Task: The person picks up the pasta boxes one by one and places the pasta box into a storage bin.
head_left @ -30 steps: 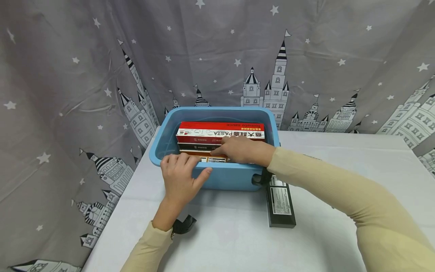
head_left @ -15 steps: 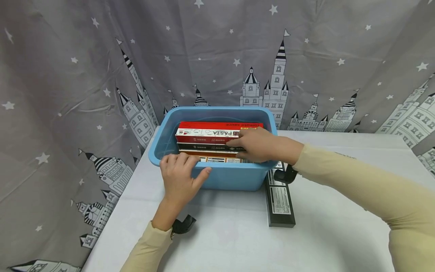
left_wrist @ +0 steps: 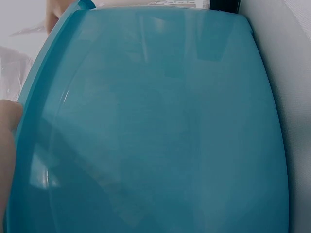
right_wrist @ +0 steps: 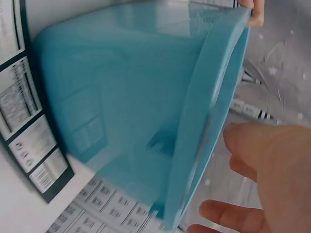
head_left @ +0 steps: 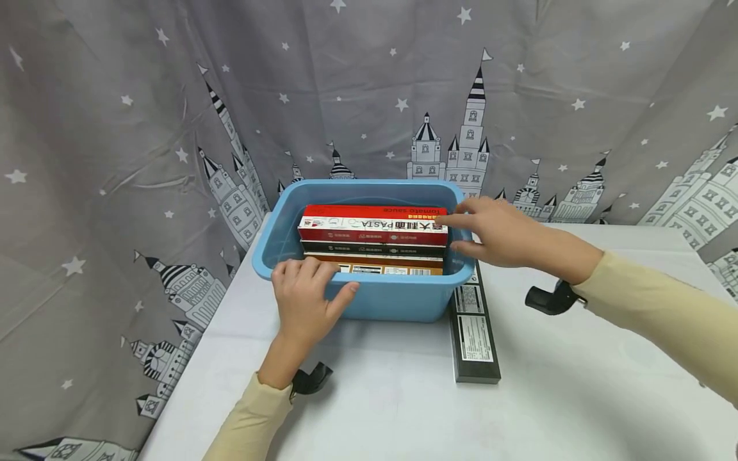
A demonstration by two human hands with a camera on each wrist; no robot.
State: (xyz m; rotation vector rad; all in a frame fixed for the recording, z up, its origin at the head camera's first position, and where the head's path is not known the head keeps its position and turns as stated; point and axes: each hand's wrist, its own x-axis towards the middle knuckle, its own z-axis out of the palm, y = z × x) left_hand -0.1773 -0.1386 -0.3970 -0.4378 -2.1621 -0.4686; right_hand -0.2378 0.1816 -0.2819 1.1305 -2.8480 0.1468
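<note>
A blue plastic bin (head_left: pixel 398 301) stands on the table, with several thin boxes on edge side by side inside it. Rearmost is a red and white pasta box (head_left: pixel 369 224) lettered "Tomato sauce"; in front come a black box (head_left: pixel 369 248) and an orange-brown box (head_left: pixel 398 262). Over the bin's front left rim, the left hand (head_left: pixel 305 301) hooks its fingers, thumb outside against the front. At the right rim, the right hand (head_left: pixel 501 234) extends loose fingers over the bin, near the pasta box's right end, holding nothing. The left wrist view is filled by the bin wall (left_wrist: pixel 155 121).
A long black box (head_left: pixel 475 339) with white labels lies on the table beside the bin's right front corner. A grey curtain (head_left: pixel 357 89) printed with castles and stars hangs behind and to the left. The white tablecloth (head_left: pixel 380 397) spreads in front.
The right hand has moved right, from above the front boxes inside the bin to its right rim, uncovering the box tops. The left hand stays on the rim.
</note>
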